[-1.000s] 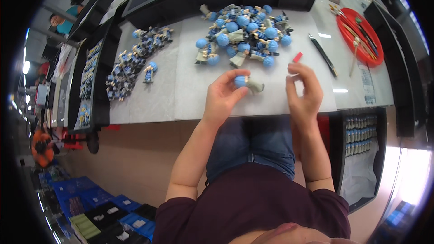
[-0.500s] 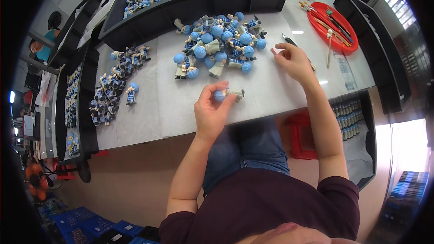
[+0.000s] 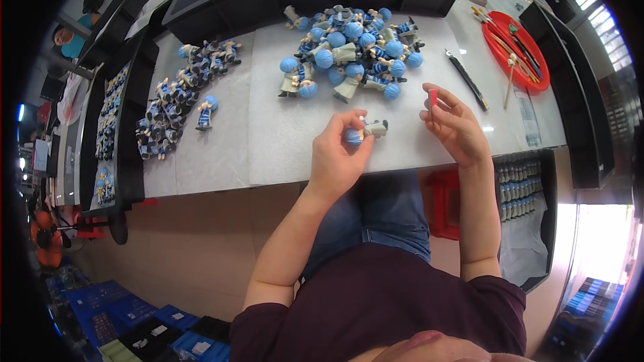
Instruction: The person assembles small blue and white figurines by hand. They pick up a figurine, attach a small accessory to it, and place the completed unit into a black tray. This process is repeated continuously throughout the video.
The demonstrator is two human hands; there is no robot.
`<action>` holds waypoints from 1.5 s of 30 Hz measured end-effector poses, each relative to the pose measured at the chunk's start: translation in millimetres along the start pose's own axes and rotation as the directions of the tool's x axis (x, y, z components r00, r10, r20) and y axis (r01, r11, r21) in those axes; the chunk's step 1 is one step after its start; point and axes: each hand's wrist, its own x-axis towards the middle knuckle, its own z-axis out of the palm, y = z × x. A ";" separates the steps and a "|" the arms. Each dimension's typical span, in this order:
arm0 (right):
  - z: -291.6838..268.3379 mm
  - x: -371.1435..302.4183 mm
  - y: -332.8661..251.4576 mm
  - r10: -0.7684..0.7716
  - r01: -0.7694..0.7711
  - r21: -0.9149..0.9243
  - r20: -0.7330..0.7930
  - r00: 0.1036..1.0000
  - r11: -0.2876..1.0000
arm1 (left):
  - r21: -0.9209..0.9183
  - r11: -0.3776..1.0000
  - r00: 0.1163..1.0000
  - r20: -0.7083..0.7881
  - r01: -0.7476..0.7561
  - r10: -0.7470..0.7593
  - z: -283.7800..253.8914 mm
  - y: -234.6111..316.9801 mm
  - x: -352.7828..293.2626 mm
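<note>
i note left hand (image 3: 341, 153) grasping figurine (image 3: 374, 129) around its blue head (image 3: 353, 137), right hand (image 3: 459, 129) pinching red strip (image 3: 433, 98); i judge figurine light, stiff, best held there.

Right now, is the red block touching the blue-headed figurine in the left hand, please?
Apart: the head view shows white tabletop between the red block and the blue-headed figurine.

2 bare hands (image 3: 339, 157) (image 3: 460, 133), 1 held figurine (image 3: 375, 129), 1 red piece (image 3: 433, 98), 2 figurine heaps (image 3: 345, 53) (image 3: 177, 96), 1 red tray (image 3: 544, 75)
</note>
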 end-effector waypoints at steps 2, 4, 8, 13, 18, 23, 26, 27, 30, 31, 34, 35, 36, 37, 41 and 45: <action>2.4 -0.5 6.8 -0.002 0.002 0.009 -0.004 1.000 1.000 | -0.002 1.000 1.000 -0.009 0.006 -0.006 0.4 1.1 0.4; 8.7 -2.6 11.2 -0.021 0.021 -0.023 -0.014 1.000 1.000 | 0.029 0.999 1.000 -0.002 -0.017 0.017 0.1 0.9 0.6; 21.2 -4.3 24.0 -0.201 0.187 -0.230 -0.043 0.979 0.955 | 0.064 0.997 0.999 -0.016 -0.045 0.046 1.2 -1.5 -1.0; 41.9 -9.9 28.9 -0.303 0.268 -0.354 -0.048 0.952 0.896 | 0.075 0.994 0.997 -0.011 -0.078 0.079 -0.1 -7.2 -0.8; 49.2 -8.5 44.7 -0.444 0.379 -0.464 -0.035 0.895 0.801 | 0.089 0.991 0.992 -0.067 -0.102 0.108 5.8 -9.5 -1.2; 57.0 -7.1 49.1 -0.424 0.355 -0.455 -0.056 0.904 0.817 | 0.220 0.965 0.981 -0.101 -0.140 0.165 8.2 -7.5 -2.5; 58.3 -6.6 51.5 -0.436 0.356 -0.506 -0.046 0.899 0.786 | 0.238 0.956 0.971 -0.122 -0.171 0.204 10.0 -6.9 -2.3; 59.2 -6.6 52.0 -0.441 0.356 -0.521 -0.044 0.896 0.776 | 0.241 0.953 0.967 -0.130 -0.186 0.221 10.5 -6.6 -2.1; 60.0 -6.7 54.1 -0.510 0.408 -0.628 0.020 0.860 0.663 | 0.245 0.949 0.962 -0.136 -0.198 0.236 11.3 -7.6 -2.3; 60.7 -6.1 54.2 -0.546 0.429 -0.661 0.035 0.837 0.616 | 0.249 0.947 0.960 -0.141 -0.202 0.242 11.4 -7.5 -2.3; 64.1 -5.4 53.5 -0.606 0.467 -0.690 0.052 0.794 0.553 | 0.250 0.946 0.957 -0.153 -0.204 0.247 12.0 -8.0 -2.3; 65.7 -6.5 53.0 -0.597 0.468 -0.658 0.035 0.802 0.590 | 0.241 0.950 0.958 -0.157 -0.199 0.240 12.4 -9.7 -2.4; 66.7 -6.9 52.7 -0.586 0.468 -0.623 0.018 0.810 0.627 | 0.232 0.953 0.959 -0.161 -0.193 0.233 12.5 -10.8 -2.3; 66.5 -5.9 53.1 -0.593 0.468 -0.654 0.036 0.804 0.594 | 0.247 0.949 0.958 -0.158 -0.198 0.241 12.3 -10.2 -2.6; 64.3 0.7 54.3 -0.644 0.482 -0.702 0.042 0.763 0.525 | 0.277 0.943 0.960 -0.151 -0.186 0.234 11.9 -5.1 -3.1; 69.4 -6.2 55.9 -0.635 0.499 -0.678 0.062 0.770 0.539 | 0.244 0.958 0.967 -0.164 -0.149 0.193 12.9 -6.1 -2.6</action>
